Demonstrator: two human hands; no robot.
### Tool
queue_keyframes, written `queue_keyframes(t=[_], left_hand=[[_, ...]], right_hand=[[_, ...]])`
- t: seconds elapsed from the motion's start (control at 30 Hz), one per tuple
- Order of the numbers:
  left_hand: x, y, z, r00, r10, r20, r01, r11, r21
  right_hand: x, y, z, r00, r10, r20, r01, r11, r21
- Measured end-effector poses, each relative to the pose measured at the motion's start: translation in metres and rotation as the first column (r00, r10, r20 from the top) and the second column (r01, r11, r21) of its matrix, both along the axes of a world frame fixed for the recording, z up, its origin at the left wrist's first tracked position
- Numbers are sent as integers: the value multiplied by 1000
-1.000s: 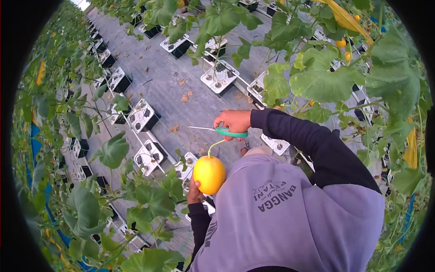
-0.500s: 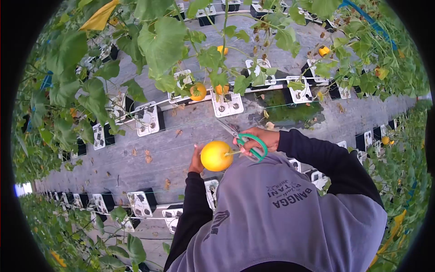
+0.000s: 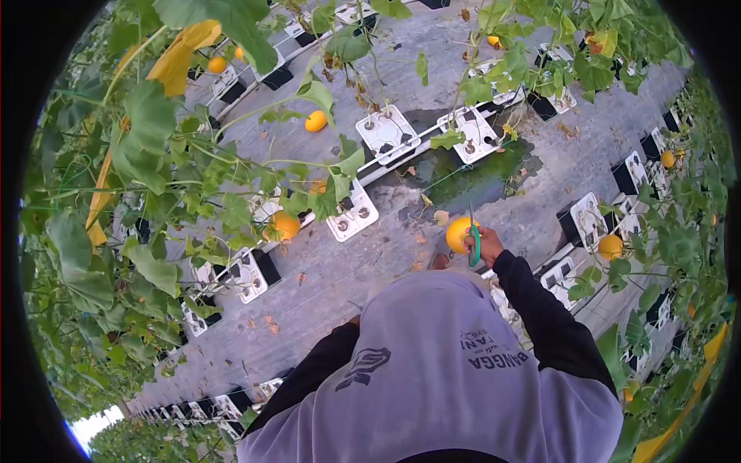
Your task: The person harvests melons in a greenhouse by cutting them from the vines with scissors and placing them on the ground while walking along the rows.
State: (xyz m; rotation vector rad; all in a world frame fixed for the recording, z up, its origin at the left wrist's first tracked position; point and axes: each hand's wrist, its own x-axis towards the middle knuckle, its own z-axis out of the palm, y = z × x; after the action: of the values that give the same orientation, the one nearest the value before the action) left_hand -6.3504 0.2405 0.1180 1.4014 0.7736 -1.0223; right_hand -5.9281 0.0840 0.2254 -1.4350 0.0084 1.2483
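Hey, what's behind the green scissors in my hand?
Part of a yellow melon shows behind the scissors. The scissors and right hand cover its right side, so whatever is there can't be seen.

Open room lies over the grey ground sheet [image 3: 340, 270] between the left sleeve [image 3: 320, 359] and the right hand [image 3: 488, 245], running from the torso to the white-topped pots [image 3: 353, 213]. Ahead of the right hand, the way passes over the wet green patch [image 3: 494, 181], crossed by a thin line [image 3: 446, 178], until the white pipe [image 3: 378, 170] bars it. To the left, vine leaves [image 3: 147, 131] and a hanging orange fruit [image 3: 284, 225] crowd the passage. To the right, black-sided pots [image 3: 587, 222] and another fruit [image 3: 610, 247] narrow it. The upright scissor blades [image 3: 472, 212] jut into the space ahead.
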Motion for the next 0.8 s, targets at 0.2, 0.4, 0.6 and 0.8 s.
queue_keyframes(t=[0.2, 0.4, 0.6, 0.8], left_hand=[[104, 33, 54, 756, 622, -206, -655, 718, -236], [190, 75, 32, 513, 796, -321, -858, 487, -163], [289, 125, -39, 967, -94, -238, 167, 936, 309], [349, 174, -61, 968, -166, -187, 241, 824, 513]], right_hand=[[74, -11, -30, 987, -146, -62, 140, 986, -87], [105, 22, -104, 980, -150, -131, 130, 980, -148], [119, 142, -177, 981, -85, -173, 53, 982, -181], [115, 327, -211, 974, 88, -207, -83, 996, 32]])
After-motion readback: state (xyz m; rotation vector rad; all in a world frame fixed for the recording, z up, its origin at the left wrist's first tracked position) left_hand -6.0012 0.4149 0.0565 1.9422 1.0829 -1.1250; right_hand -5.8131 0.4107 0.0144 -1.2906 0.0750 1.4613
